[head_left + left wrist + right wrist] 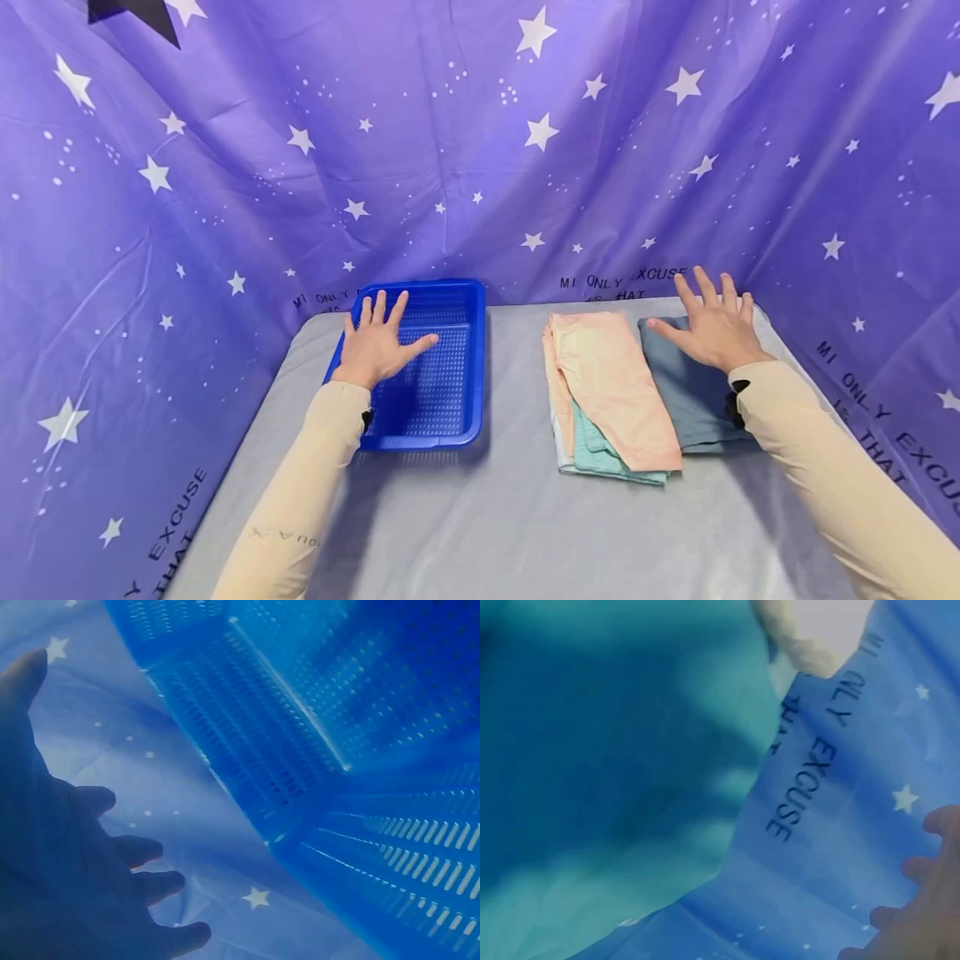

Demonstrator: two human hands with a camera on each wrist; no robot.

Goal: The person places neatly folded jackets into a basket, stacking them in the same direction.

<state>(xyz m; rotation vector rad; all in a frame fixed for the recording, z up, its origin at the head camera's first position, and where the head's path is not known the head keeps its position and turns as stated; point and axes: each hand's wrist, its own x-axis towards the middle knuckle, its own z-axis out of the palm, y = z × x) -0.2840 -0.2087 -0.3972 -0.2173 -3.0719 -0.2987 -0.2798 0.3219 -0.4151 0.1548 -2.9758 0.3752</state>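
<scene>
In the head view my left hand [375, 346], fingers spread, hovers over the left part of a blue plastic basket [476, 375]. The basket's slotted walls [247, 727] fill much of the left wrist view, with the hand beside them. My right hand [716, 329], fingers also spread, hangs above a folded dark blue-grey cloth [686, 408] and holds nothing. Just left of that cloth lies a folded peach cloth [615, 383], partly covering a teal cloth [600, 450]. A whitish edge shows under this pile. The right wrist view shows the dark cloth [615, 765] close up, tinted teal.
A grey-covered table [480, 533] carries the basket at left and the cloths at right. Purple curtains [450, 150] printed with stars and lettering stand along its back and both sides.
</scene>
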